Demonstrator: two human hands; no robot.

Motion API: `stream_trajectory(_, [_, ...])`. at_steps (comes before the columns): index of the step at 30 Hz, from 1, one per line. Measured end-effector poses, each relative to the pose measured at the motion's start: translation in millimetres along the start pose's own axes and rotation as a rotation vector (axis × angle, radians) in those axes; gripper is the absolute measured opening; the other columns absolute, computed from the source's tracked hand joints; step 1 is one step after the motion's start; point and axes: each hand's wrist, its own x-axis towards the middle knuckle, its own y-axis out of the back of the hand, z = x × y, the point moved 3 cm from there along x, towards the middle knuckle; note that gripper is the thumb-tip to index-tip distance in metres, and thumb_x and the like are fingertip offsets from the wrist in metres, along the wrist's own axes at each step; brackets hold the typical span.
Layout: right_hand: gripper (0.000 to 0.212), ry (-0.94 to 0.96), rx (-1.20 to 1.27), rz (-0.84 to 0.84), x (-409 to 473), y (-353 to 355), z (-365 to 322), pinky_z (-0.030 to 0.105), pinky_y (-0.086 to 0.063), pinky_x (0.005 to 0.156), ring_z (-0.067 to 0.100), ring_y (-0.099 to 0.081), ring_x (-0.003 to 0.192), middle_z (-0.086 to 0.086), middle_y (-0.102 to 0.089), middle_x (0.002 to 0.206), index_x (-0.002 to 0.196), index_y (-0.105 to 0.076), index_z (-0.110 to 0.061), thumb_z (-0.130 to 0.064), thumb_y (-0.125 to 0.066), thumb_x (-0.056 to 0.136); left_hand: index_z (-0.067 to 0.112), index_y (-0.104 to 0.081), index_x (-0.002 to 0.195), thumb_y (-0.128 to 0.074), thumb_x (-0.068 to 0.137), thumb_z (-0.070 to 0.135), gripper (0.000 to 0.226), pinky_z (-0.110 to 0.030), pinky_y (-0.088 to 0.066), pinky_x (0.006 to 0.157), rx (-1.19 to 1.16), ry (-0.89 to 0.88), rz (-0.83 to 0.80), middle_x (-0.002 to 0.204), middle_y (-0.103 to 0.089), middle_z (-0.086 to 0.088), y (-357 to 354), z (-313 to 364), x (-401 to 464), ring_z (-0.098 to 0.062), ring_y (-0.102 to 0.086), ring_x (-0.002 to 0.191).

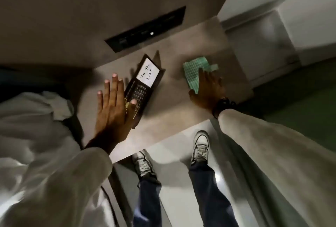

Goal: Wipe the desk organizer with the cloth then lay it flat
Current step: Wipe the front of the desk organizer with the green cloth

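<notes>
**Organizer flat, cloth under palm**

The left hand (112,107) is spread open, thumb on the dark desk organizer (142,85) lying flat on the grey desk (174,117). Further right, the right hand (207,90) – fingers extended – presses the green cloth (192,70) down.

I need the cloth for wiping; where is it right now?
In the head view, the green cloth lies on the desk under the right hand, to the right of the desk organizer.

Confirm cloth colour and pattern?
Green with a small pale grid pattern; the cloth shows best in the head view, under the right hand.
</notes>
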Motion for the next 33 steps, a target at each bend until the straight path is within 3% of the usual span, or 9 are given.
stream_trajectory(8, [0.068,-0.132,0.225,0.208,32.4,-17.5,14.7,0.051,-0.041,0.108,0.045,-0.047,0.127,0.027,-0.049,0.139,0.138,-0.039,0.007,-0.030,-0.060,0.085,0.011,-0.003,0.164,-0.024,0.105,0.051,0.074,-0.050,-0.001,0.127,-0.026,0.068,0.049,0.172,0.001,-0.007,-35.6,-2.8,-1.5,-0.025,0.002,0.159])
stream_trajectory(12, [0.084,-0.331,0.459,0.273,45.4,-9.5,24.0,0.052,-0.041,0.111,0.043,-0.049,0.129,0.024,-0.050,0.139,0.138,-0.038,0.004,-0.039,-0.074,0.075,0.010,-0.003,0.163,-0.033,0.103,0.053,0.081,-0.053,-0.005,0.127,-0.031,0.022,0.037,0.172,0.001,-0.008,-31.1,-6.0,-1.6,-0.026,0.002,0.159])
stream_trajectory(15, [0.079,-0.416,0.536,0.185,53.5,-11.9,29.4,0.051,-0.048,0.108,0.038,-0.056,0.128,0.021,-0.058,0.136,0.131,-0.052,0.002,-0.040,-0.082,0.072,0.008,0.002,0.163,-0.052,0.092,0.064,0.106,-0.052,-0.001,0.127,0.041,-0.041,-0.007,0.171,0.006,-0.010,-22.6,-18.6,2.8,-0.029,0.007,0.159])
stream_trajectory(19, [0.051,-0.451,1.056,0.013,41.8,-27.3,19.0,0.053,-0.058,0.096,0.035,-0.067,0.116,0.016,-0.069,0.128,0.131,-0.061,-0.006,-0.011,-0.076,0.083,0.010,0.008,0.162,-0.078,0.068,0.069,0.140,-0.053,-0.001,0.127,0.088,-0.096,-0.116,0.170,0.013,-0.007,-17.4,-29.0,12.3,-0.029,0.011,0.158])
stream_trajectory(22, [0.023,-0.465,1.401,-0.032,19.2,-41.8,-6.4,0.031,-0.060,0.068,0.019,-0.074,0.081,0.006,-0.074,0.098,0.112,-0.066,-0.010,-0.007,-0.068,0.089,0.014,0.011,0.162,-0.074,0.059,0.078,0.148,-0.052,0.000,0.127,0.095,-0.179,-0.138,0.170,0.015,-0.004,-18.7,-31.5,21.9,-0.028,0.010,0.158])
stream_trajectory(25, [0.007,-0.469,1.407,0.095,1.6,-54.0,-43.4,0.015,-0.049,0.050,0.006,-0.065,0.053,-0.008,-0.069,0.062,0.081,-0.069,-0.010,-0.007,-0.072,0.087,0.012,0.010,0.162,-0.073,0.054,0.081,0.153,-0.050,0.000,0.127,0.081,-0.204,-0.155,0.171,0.013,-0.006,-22.2,-33.5,29.7,-0.027,0.010,0.159])
stream_trajectory(27, [0.004,-0.455,1.396,0.181,-7.9,-62.4,-73.0,0.019,-0.054,0.057,0.015,-0.066,0.062,0.001,-0.072,0.069,0.085,-0.071,-0.005,-0.004,-0.075,0.083,0.012,0.010,0.162,-0.076,0.051,0.079,0.155,-0.050,-0.001,0.128,0.066,-0.213,-0.167,0.171,0.013,-0.007,-25.6,-33.9,31.7,-0.026,0.010,0.159])
stream_trajectory(30, [0.022,-0.501,1.396,0.172,-18.9,-76.6,-117.4,0.041,-0.065,0.079,0.030,-0.076,0.087,0.013,-0.079,0.097,0.101,-0.075,-0.005,-0.005,-0.076,0.079,0.015,0.014,0.161,-0.079,0.051,0.076,0.157,-0.052,-0.003,0.127,0.067,-0.245,-0.155,0.171,0.015,-0.005,-29.0,-35.0,32.1,-0.027,0.010,0.159])
stream_trajectory(33, [0.011,-0.503,1.447,0.113,-24.5,-88.3,-143.9,0.053,-0.065,0.078,0.032,-0.077,0.088,0.009,-0.079,0.091,0.081,-0.074,-0.016,-0.006,-0.077,0.076,0.022,0.021,0.159,-0.084,0.051,0.072,0.159,-0.055,-0.004,0.127,0.073,-0.292,-0.139,0.168,0.022,0.002,-29.6,-36.2,32.5,-0.029,0.010,0.158])
